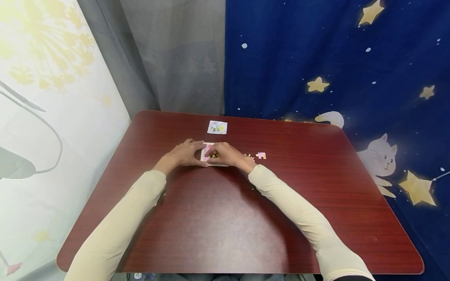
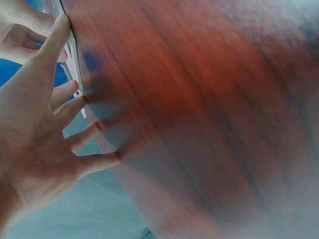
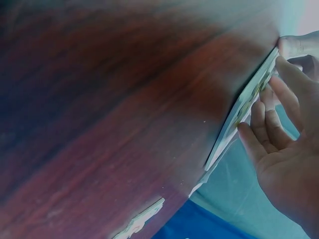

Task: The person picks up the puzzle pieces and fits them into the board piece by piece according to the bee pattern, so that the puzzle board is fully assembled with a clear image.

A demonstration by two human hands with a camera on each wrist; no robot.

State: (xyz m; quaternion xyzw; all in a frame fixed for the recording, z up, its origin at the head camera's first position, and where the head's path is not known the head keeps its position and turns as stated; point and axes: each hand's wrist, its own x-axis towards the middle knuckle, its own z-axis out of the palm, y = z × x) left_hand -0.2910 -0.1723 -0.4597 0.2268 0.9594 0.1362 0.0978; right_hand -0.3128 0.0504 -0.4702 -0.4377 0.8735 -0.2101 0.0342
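A small pale-rimmed puzzle board (image 1: 207,148) with a pink and yellow bee picture lies on the table, partly covered by both hands. My left hand (image 1: 185,153) steadies its left end, thumb near one corner and forefinger at another; in the left wrist view the other fingers spread straight onto the table. Over the board bends my right hand (image 1: 225,153), thumb and forefinger tips close together near its left part. Whether a piece sits between them is hidden. The right wrist view shows the board (image 3: 235,113) edge-on, with a right fingertip touching it.
A loose puzzle piece (image 1: 261,155) lies right of the board, with other pieces (image 1: 249,156) partly behind the right wrist. Beyond the board is a white picture card (image 1: 217,127). The red-brown table (image 1: 299,195) meets grey and blue curtains (image 1: 281,58) at the back.
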